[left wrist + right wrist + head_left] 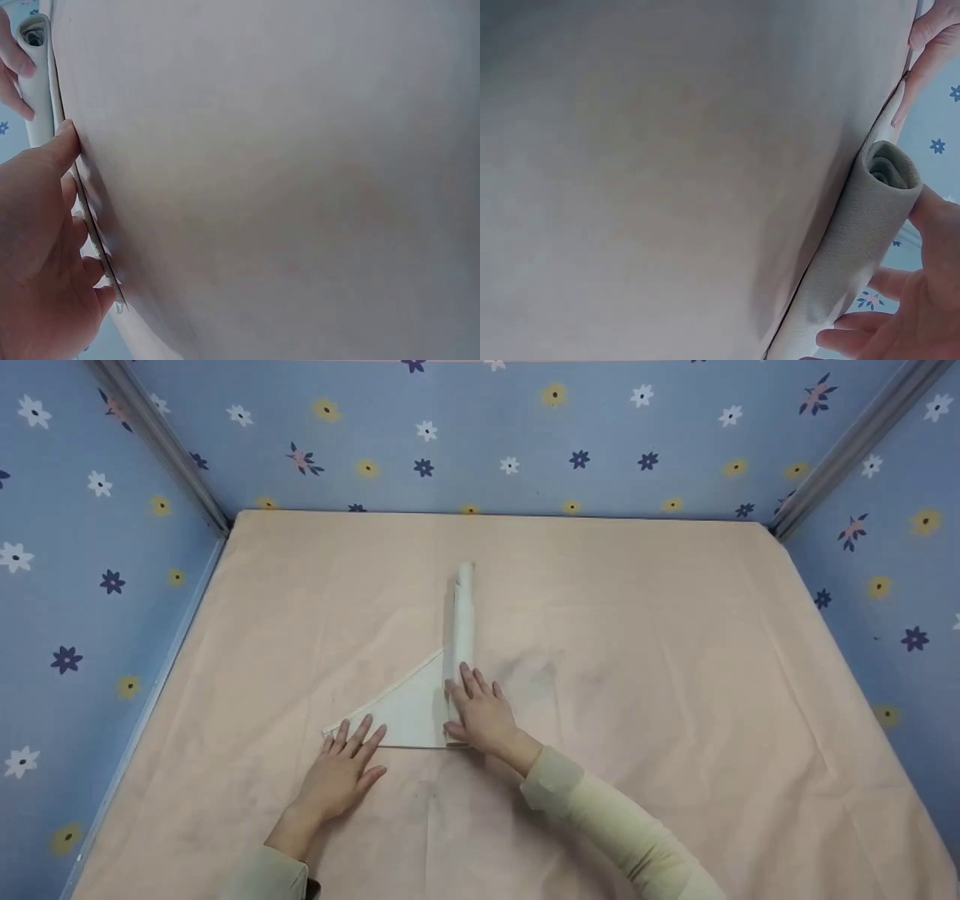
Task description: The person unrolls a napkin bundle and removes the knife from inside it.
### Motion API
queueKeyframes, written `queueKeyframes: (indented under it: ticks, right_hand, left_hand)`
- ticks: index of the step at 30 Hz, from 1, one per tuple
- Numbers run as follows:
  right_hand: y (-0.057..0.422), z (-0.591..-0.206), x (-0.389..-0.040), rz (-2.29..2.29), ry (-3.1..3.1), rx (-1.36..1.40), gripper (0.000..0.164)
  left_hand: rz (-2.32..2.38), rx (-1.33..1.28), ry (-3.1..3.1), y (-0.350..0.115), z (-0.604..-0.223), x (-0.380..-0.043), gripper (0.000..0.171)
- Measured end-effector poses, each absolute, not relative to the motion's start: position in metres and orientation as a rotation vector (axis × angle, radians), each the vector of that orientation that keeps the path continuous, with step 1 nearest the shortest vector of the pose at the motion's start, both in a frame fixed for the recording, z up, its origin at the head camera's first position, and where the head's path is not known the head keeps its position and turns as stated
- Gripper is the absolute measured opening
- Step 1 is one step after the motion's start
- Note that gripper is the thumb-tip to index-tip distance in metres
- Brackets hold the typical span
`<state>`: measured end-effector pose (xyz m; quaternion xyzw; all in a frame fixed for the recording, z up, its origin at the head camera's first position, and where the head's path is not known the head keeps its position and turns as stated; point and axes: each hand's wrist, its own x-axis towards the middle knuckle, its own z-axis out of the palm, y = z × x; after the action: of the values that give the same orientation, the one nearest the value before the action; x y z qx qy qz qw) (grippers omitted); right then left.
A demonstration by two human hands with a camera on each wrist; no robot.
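A pale cloth napkin (pixel 409 718) lies on the table, its left part a flat triangle and its right part a roll (pixel 465 619) pointing away from the person. My left hand (pixel 337 776) rests with spread fingers on the triangle's left corner. On the near part of the roll lies my right hand (pixel 487 718), its fingers extended along the cloth. The right wrist view shows the roll's spiral end (pixel 891 171), with the thumb and fingers against its side. In the left wrist view, the left thumb touches the cloth's near edge (pixel 94 225).
A peach cloth (pixel 637 607) with creases and faint grey stains covers the table. Blue flowered panels (pixel 480 435) stand at the back and both sides, with grey posts (pixel 855 442) at the corners.
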<state>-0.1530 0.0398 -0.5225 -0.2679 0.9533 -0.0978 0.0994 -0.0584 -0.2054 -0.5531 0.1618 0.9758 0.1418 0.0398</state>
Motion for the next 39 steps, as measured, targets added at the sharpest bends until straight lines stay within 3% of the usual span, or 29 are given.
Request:
queueKeyframes:
  ticks: [39]
  right_hand:
    - [0.071,-0.520,-0.154,-0.488,2.772,-0.769,0.068]
  left_hand:
    - [0.415,0.504,3.009,-0.204,-0.551,-0.058,0.057]
